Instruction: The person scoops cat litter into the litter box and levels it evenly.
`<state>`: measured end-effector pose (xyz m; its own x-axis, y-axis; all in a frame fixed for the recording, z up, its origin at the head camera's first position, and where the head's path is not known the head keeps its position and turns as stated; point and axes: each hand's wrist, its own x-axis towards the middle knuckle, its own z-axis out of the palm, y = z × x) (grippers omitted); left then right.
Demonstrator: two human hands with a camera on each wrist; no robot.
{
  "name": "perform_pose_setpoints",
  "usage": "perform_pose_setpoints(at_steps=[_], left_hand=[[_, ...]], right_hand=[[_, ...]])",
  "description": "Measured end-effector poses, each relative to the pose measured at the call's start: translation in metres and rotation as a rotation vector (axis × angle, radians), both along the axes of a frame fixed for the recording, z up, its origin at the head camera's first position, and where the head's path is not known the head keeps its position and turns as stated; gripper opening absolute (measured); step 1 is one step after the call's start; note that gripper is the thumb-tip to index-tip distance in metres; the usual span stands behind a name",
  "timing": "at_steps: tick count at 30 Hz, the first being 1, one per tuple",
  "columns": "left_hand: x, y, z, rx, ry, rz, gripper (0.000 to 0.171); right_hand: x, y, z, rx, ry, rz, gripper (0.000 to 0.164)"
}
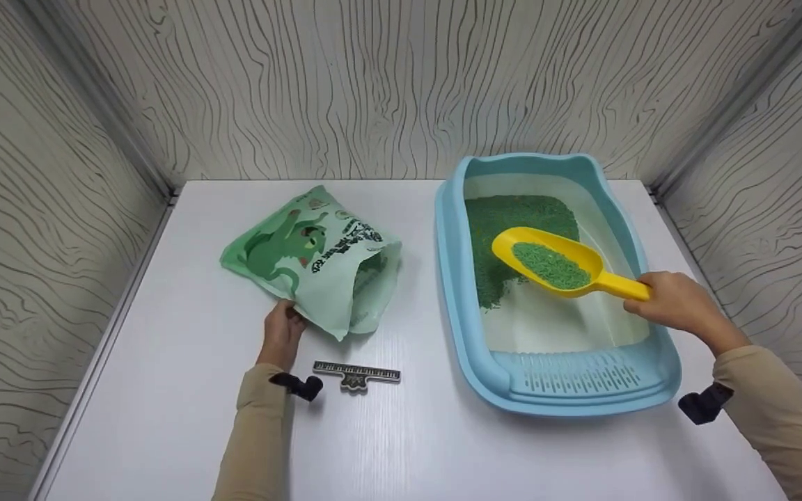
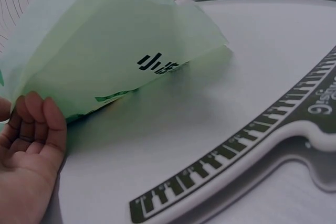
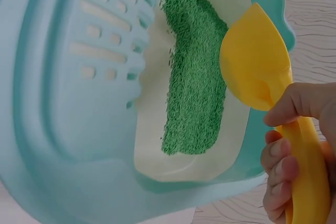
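Observation:
My right hand (image 1: 677,300) grips the handle of a yellow scoop (image 1: 606,278) heaped with green litter pellets (image 1: 551,264). The scoop hangs over a light-blue litter box (image 1: 460,327); in the right wrist view only the scoop's underside (image 3: 254,59) shows. A layer of green pellets (image 3: 197,87) covers part of the box floor. At the left, an opened pale-green litter bag (image 1: 324,289) with a cat print lies on its side, its mouth toward the box. My left hand (image 1: 282,334) pinches the bag's near edge between thumb and curled fingers (image 2: 35,111).
A clip (image 1: 357,374) with a piano-key pattern lies on the white table (image 1: 415,445), close to the left wrist. Slots pierce the box's front ledge (image 1: 575,376). Wood-grain panels (image 1: 345,83) stand behind and on both sides.

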<state>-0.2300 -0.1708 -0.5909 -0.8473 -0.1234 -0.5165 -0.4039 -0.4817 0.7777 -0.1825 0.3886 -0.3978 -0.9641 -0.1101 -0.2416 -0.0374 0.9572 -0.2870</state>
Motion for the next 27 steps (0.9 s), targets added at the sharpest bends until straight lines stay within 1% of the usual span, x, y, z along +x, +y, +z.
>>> perform_pose_setpoints(at_steps=[7, 14, 21, 27], left_hand=[[0.001, -0.001, 0.002, 0.006, 0.015, 0.002, 0.038], [0.001, 0.0, 0.001, 0.008, 0.007, 0.001, 0.036], [0.001, -0.001, -0.003, 0.034, 0.048, -0.01, 0.033], [0.0, 0.0, -0.001, 0.029, 0.04, -0.003, 0.032]], right_hand=[[0.003, 0.01, -0.003, 0.005, -0.021, 0.009, 0.033], [0.006, 0.016, -0.007, 0.044, -0.062, 0.028, 0.034], [0.005, 0.023, -0.006, 0.074, -0.051, 0.058, 0.031], [0.005, 0.026, -0.005, 0.077, -0.063, 0.073, 0.029]])
